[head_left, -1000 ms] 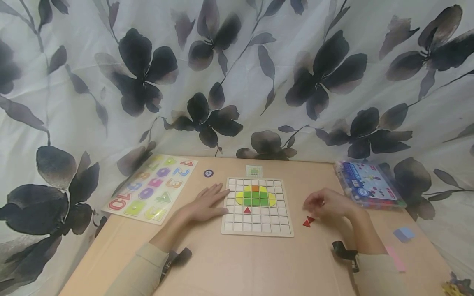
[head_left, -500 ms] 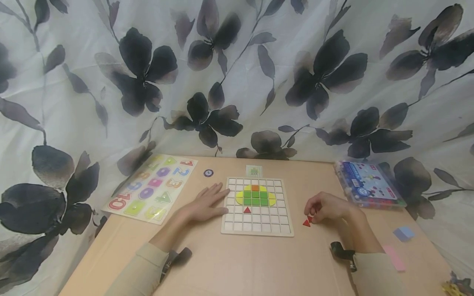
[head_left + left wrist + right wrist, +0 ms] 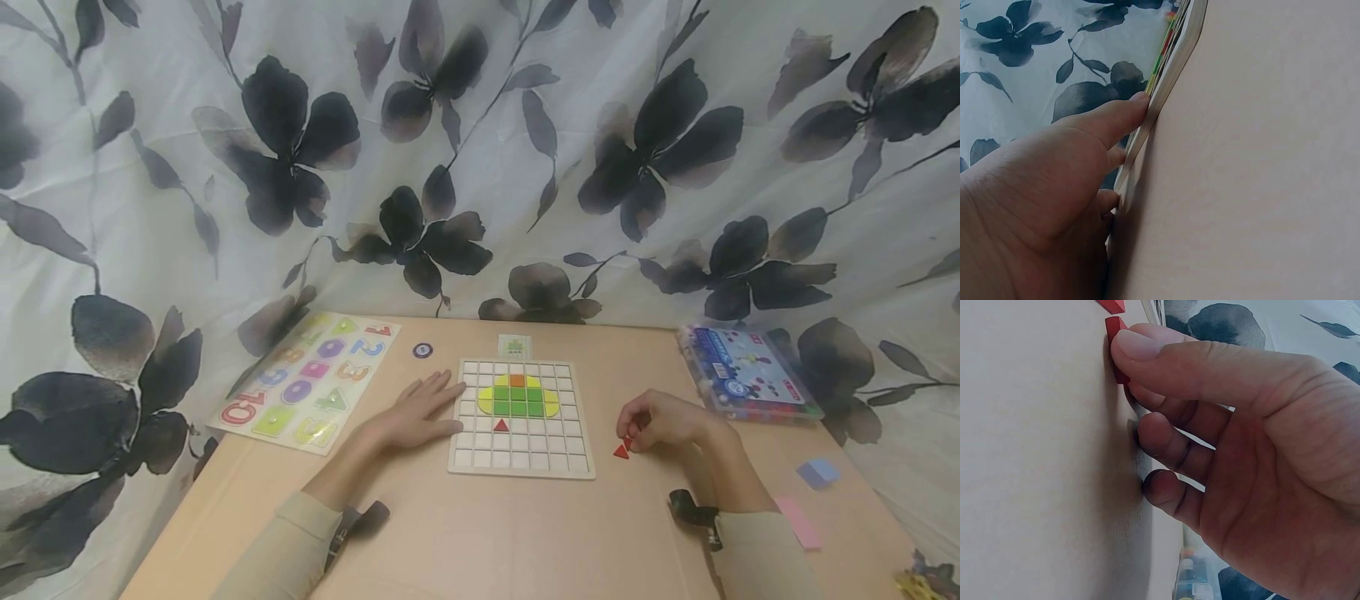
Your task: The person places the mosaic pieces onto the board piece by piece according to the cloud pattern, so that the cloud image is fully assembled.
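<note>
A white grid board (image 3: pixel 517 463) lies mid-table, with green, yellow and orange pieces (image 3: pixel 517 402) set in its cells. Below them a red triangle (image 3: pixel 501 426) sits on the grid. Flat beside the board, my left hand (image 3: pixel 412 417) has its fingers extended, thumb and fingertips at the left edge. My right hand (image 3: pixel 660 421), right of the board, pinches a red triangular tile (image 3: pixel 1114 328) between thumb and index finger, close over the table; the other fingers curl loosely. Just past it lies another loose red triangle (image 3: pixel 621 452).
A number puzzle sheet (image 3: pixel 300 387) lies at the left. A small pattern card (image 3: pixel 514 347) and a round dark token (image 3: pixel 422 351) are behind the board. On the right are a plastic box (image 3: pixel 750 375), a blue block (image 3: pixel 818 474) and a pink strip (image 3: pixel 799 525).
The right hand has lowered onto the two loose red triangles, and its thumb and index finger have closed on one. The left hand has stayed in place.
</note>
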### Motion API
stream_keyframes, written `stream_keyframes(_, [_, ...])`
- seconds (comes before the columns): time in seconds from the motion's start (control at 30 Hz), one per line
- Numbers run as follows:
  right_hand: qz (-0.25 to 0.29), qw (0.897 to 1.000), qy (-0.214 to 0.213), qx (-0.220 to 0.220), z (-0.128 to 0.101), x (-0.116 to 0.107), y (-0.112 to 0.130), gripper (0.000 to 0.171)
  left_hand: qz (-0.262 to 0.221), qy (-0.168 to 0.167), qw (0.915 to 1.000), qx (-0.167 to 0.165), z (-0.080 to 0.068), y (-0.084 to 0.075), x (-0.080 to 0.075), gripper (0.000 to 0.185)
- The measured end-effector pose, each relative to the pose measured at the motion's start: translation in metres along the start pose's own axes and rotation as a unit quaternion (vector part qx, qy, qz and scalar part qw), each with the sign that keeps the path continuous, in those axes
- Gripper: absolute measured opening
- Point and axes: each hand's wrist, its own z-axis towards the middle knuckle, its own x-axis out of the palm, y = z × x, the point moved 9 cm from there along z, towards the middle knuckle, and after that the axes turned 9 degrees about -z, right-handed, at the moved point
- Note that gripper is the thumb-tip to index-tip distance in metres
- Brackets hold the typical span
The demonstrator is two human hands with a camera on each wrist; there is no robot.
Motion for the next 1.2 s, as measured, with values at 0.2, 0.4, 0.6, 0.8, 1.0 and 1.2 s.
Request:
stream_keyframes(0.2, [0.003, 1.000, 0.004, -0.001, 0.000, 0.002, 0.000, 0.014, 0.003, 0.001, 1.0000, -0.001, 0.000, 0.001, 0.001, 0.079])
stream_keyframes(0.4, [0.010, 1.000, -0.010, -0.009, 0.003, 0.002, 0.002, 0.015, 0.003, 0.002, 1.0000, -0.003, 0.001, 0.001, 0.001, 0.079])
stream_keyframes(0.6, [0.038, 0.999, -0.018, -0.022, 0.005, 0.001, 0.004, 0.011, 0.002, 0.001, 1.0000, 0.000, 0.001, 0.001, 0.001, 0.079])
stream_keyframes(0.8, [0.050, 0.997, -0.051, -0.028, 0.006, -0.004, -0.002, 0.009, 0.005, 0.000, 1.0000, -0.001, 0.001, 0.002, 0.001, 0.079])
stream_keyframes(1.0, [0.060, 0.987, -0.144, -0.035, 0.009, -0.019, 0.005, 0.010, 0.002, 0.000, 1.0000, -0.002, 0.001, 0.001, 0.001, 0.080])
stream_keyframes(1.2, [0.082, 0.967, -0.241, -0.027, 0.020, -0.027, 0.025, 0.013, 0.005, 0.000, 1.0000, -0.002, 0.001, 0.001, 0.001, 0.079])
